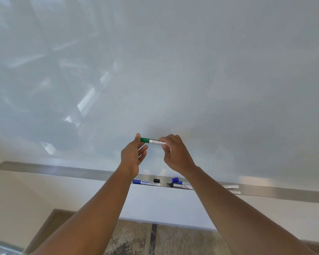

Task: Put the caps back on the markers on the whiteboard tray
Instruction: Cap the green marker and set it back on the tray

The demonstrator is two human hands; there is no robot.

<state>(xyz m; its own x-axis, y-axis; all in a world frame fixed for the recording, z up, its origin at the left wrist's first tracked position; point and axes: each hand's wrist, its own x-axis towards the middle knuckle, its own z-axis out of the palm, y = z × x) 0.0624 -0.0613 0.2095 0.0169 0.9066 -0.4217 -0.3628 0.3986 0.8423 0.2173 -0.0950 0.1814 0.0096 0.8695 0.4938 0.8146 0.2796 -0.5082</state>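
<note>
Step in hand: seating the green plastic cap (145, 139) on the white-barrelled green marker (157, 142), judged from both hands meeting on it in front of the glossy pale whiteboard (191, 70).
How to do it well: the push probably needed to run straight along the barrel, held level, until the cap stopped; a skewed push could leave it loose.
Left hand (132, 155): thumb and fingertips pressed on the cap end, the other fingers loosely spread.
Right hand (175, 151): fingers curled and pinching the barrel's far end.
Marker position: held horizontally between the 2 hands, cap at 9 o'clock, barrel end at 3 o'clock, well above the tray.
Brushed metal whiteboard tray (63, 171): at 6 o'clock from the hands.
On the tray: a blue-capped white marker (146, 182), a loose black cap (156, 180) just beside it, a loose blue cap (175, 180), an uncapped black-tipped marker (179, 185) and 2 more white markers (232, 186) partly hidden by the right forearm.
Progress: at least 1 marker looked uncapped.
</note>
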